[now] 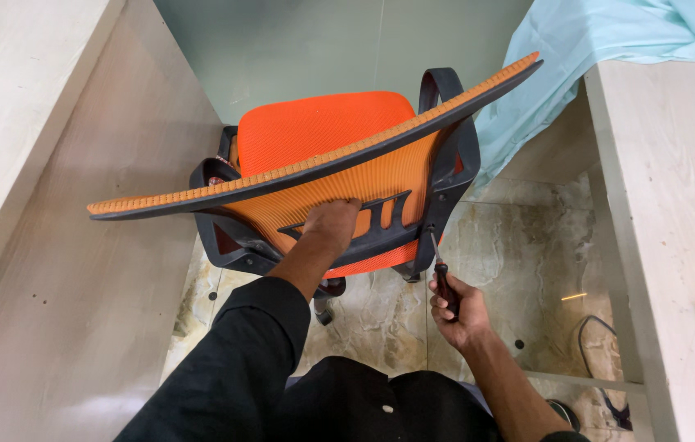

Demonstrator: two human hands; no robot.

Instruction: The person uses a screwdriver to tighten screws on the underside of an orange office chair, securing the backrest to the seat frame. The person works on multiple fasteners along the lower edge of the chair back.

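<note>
chair: an orange mesh office chair with a black plastic frame (339,176) stands on the floor between two worktops, seen from behind and above; its curved backrest top spans the middle of the view, the orange seat pad shows beyond it.
left hand: the left hand (332,223), out of a black sleeve, is closed on the black crossbar at the back of the mesh backrest.
right hand: the right hand (458,311) is clenched around a screwdriver with a dark red-black handle (444,282); its thin shaft points up at the lower right corner of the black backrest frame, where the tip meets the frame.
armrests: black loop armrests sit at either side of the seat, the right one just under the backrest edge.
floor: glossy marbled beige stone floor (519,245), a black cable (597,344) lying at the right.
worktops: pale wood-grain worktop at left (12,123) and another at right (674,205).
cloth: a light blue-green cloth (601,41) is draped over the far end of the right worktop, hanging down just beside the chair.
labels: no package or sign can be made out.
</note>
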